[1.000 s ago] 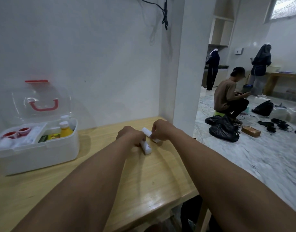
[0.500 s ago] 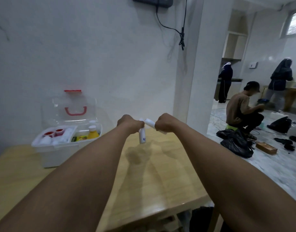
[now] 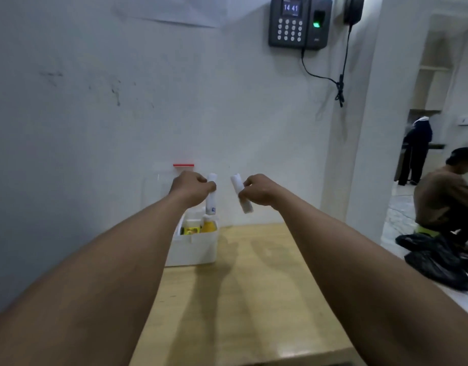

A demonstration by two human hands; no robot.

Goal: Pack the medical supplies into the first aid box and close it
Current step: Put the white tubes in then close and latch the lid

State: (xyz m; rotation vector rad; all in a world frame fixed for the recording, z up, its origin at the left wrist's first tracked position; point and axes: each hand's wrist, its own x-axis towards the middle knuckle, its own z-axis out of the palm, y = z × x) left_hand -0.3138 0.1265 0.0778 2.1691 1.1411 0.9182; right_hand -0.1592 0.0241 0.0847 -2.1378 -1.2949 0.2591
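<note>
Left hand [image 3: 191, 189] fingers gripped one white roll [image 3: 211, 194] upright; right hand [image 3: 259, 190] fingers gripped another roll [image 3: 241, 192], tilted. Open first aid box [image 3: 194, 245] sat on desk [image 3: 254, 299] below left fingers.

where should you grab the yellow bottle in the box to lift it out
Grip the yellow bottle by its pale cap and neck, coming straight down from above. It stands upright in the open first aid box, with the box wall hiding its lower body, so only the top is free.
</note>
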